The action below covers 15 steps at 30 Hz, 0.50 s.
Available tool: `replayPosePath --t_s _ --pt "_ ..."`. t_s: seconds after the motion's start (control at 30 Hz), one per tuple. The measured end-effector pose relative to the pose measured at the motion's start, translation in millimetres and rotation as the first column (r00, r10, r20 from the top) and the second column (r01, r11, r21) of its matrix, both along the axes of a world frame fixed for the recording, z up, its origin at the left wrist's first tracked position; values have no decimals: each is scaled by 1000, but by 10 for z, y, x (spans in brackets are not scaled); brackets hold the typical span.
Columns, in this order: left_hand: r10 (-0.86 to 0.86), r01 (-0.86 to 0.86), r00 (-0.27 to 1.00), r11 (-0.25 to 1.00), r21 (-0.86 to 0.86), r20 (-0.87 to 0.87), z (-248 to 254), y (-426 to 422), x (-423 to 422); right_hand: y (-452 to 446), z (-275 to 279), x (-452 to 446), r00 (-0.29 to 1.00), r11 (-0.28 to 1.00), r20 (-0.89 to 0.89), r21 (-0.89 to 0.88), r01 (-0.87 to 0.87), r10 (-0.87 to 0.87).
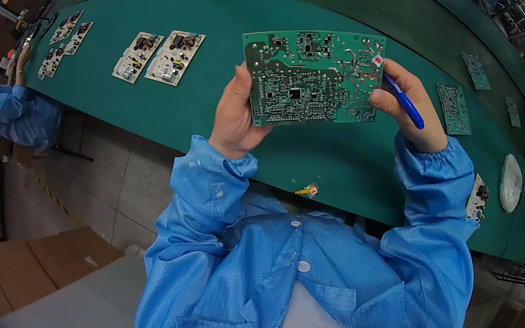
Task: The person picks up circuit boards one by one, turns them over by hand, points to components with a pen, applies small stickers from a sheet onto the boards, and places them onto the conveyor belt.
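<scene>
From where I stand, I see the person holding a green circuit board (314, 79) up over the worktop (209, 96), its side dense with small parts and solder joints turned toward the wearer. The left hand (234, 116) has its fingers grasping the board's left edge; the right hand (411, 104) grips the right edge, with a blue pen (405, 102) also held against it. A red-and-white marker (378, 61) shows near the board's upper right corner.

Beyond the left hand, two pale boards (157, 58) lie side by side, components up. A small yellow item (306, 190) rests near the worktop's front edge. More green boards (454, 109) lie to the right. Over on the left, a co-worker (14, 112) in blue sits by several smaller-looking boards (63, 44).
</scene>
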<state>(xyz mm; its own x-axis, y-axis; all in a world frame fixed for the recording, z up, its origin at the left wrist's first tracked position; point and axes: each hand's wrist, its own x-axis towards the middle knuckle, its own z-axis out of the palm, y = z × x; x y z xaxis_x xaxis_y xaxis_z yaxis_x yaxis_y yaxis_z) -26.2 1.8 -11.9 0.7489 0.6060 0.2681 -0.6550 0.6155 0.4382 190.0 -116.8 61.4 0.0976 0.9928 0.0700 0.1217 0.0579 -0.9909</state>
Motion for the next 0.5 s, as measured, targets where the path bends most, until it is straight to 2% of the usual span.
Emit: replayPosePath --t_s 0.1,0.2,0.27,0.3,0.37,0.43,0.5 --pt "-20 19 1000 999 30 10 47 3 70 -14 -5 69 993 996 86 -26 80 -77" --pt "-44 44 999 997 56 -1 120 -19 134 -71 32 53 988 988 26 2 151 -151" --pt "-60 61 998 996 66 -17 134 -19 164 -113 10 116 983 985 70 9 172 -172" --pt "-67 67 998 994 91 -8 147 -15 190 -130 10 144 976 983 113 12 186 -186" --pt "-77 77 997 990 120 2 164 -9 235 -158 54 109 973 976 86 38 213 -215" --pt "-57 66 997 981 182 -55 189 9 269 -195 79 119 967 968 59 60 246 -249" --pt "-33 53 996 966 252 -82 259 29 278 -225 47 152 947 950 113 126 286 -300"
